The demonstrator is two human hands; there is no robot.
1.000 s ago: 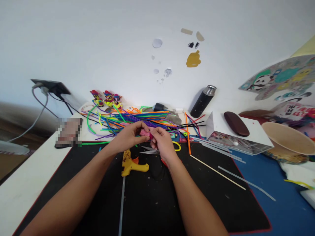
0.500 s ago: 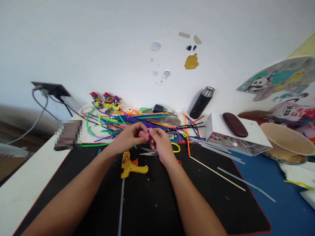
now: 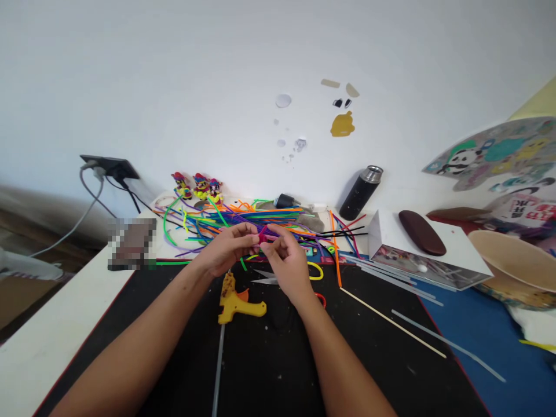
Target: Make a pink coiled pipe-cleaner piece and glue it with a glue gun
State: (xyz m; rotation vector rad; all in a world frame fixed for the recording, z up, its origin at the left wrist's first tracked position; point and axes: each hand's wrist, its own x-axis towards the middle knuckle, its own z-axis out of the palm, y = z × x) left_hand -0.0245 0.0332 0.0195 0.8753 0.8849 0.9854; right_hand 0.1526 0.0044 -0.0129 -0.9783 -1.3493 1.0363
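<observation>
My left hand [image 3: 228, 249] and my right hand [image 3: 287, 263] meet above the far part of a black mat [image 3: 269, 359]. Between their fingertips they pinch a small pink pipe-cleaner piece [image 3: 262, 236]; both hands are closed on it. Just under the hands lie a yellow glue gun [image 3: 234, 299] with a glue stick behind it and a pair of scissors [image 3: 264, 277]. Behind the hands spreads a heap of coloured pipe cleaners [image 3: 243, 217].
Three small figurines [image 3: 197, 185] stand at the wall. A black flask [image 3: 360, 193], a white box [image 3: 417, 246] with a brown case [image 3: 421, 231], a beige bowl [image 3: 512, 260], a thin wooden stick [image 3: 391, 321] and a wall socket [image 3: 108, 166] with cables surround the mat.
The view has tilted and shifted slightly, so everything sits lower in the frame. The hands have turned the pink piece a little between the fingers and stay together.
</observation>
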